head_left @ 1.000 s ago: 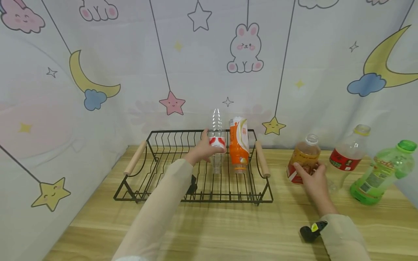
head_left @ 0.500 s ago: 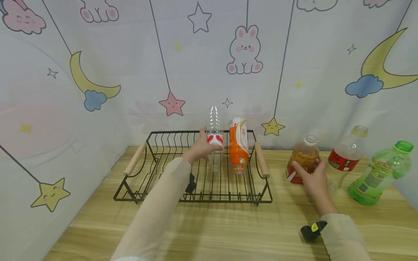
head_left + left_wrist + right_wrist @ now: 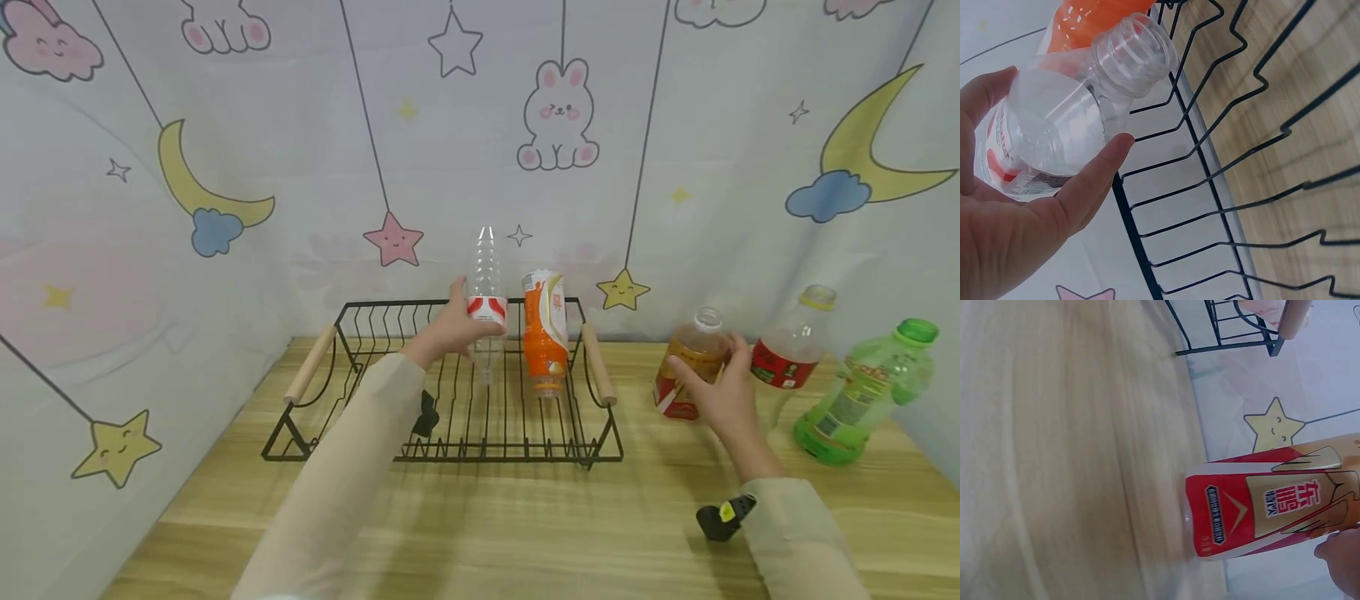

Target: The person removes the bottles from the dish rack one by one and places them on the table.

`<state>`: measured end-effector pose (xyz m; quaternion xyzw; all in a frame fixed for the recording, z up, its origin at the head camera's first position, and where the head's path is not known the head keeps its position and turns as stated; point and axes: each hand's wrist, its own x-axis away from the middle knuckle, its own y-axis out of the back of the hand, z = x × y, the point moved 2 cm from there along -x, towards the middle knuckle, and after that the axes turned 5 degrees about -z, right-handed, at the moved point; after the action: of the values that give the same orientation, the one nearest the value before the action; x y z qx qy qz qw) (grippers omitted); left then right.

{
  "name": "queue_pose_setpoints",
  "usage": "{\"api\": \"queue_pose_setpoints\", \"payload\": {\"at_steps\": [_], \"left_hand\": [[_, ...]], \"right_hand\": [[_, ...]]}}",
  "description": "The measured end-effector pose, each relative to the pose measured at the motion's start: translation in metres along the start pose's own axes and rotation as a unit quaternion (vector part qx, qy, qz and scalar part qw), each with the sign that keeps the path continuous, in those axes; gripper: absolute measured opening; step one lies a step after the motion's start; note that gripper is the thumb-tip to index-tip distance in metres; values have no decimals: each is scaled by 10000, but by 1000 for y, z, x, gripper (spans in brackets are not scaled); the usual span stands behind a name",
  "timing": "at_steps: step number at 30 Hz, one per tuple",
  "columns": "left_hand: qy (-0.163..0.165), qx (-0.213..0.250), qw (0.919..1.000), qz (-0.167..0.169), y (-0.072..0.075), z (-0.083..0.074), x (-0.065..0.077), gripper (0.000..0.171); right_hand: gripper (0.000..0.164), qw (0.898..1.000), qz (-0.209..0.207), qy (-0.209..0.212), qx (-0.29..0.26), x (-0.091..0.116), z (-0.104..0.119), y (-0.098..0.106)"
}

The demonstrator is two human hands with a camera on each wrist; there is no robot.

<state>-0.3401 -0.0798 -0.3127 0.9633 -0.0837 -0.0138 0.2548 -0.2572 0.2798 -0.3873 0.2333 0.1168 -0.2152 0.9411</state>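
My left hand [image 3: 446, 328] grips a clear plastic bottle [image 3: 487, 265] with a red and white label. The bottle is neck down above the black wire dish rack [image 3: 442, 460], and the left wrist view shows its uncapped mouth [image 3: 1138, 53]. Beside it an orange and white bottle [image 3: 546, 321] leans neck down in the rack. Over on the right, my right hand [image 3: 727, 398] holds an uncapped amber bottle [image 3: 693, 354] with a red and gold label [image 3: 1260, 503], thumb on the near side and fingers round the right. Whether its base touches the table cannot be told.
A clear bottle with a red label [image 3: 783, 364] and a green bottle [image 3: 862, 400] stand right of my right hand. The rack has wooden handles [image 3: 597, 364] at both ends. A patterned cloth [image 3: 450, 150] hangs behind the wooden table [image 3: 525, 533].
My left hand has lifted the clear bottle a little and shifted it slightly left. The right hand stays on the amber bottle, its fingers a little higher.
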Motion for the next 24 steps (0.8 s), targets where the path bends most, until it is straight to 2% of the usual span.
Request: {"api": "queue_pose_setpoints", "payload": {"at_steps": [13,18,24], "left_hand": [[-339,-426,9984,180,12,-18,16,114],[-333,-370,9981,355,15,-22,24,116],[-385,-680,9955,540,14,-30,36,117]], "right_hand": [[99,9982,-168,433,383,-1,32,16],[98,9971,-24,598,462,1,44,23],[98,9950,125,880,457,5,58,30]]}}
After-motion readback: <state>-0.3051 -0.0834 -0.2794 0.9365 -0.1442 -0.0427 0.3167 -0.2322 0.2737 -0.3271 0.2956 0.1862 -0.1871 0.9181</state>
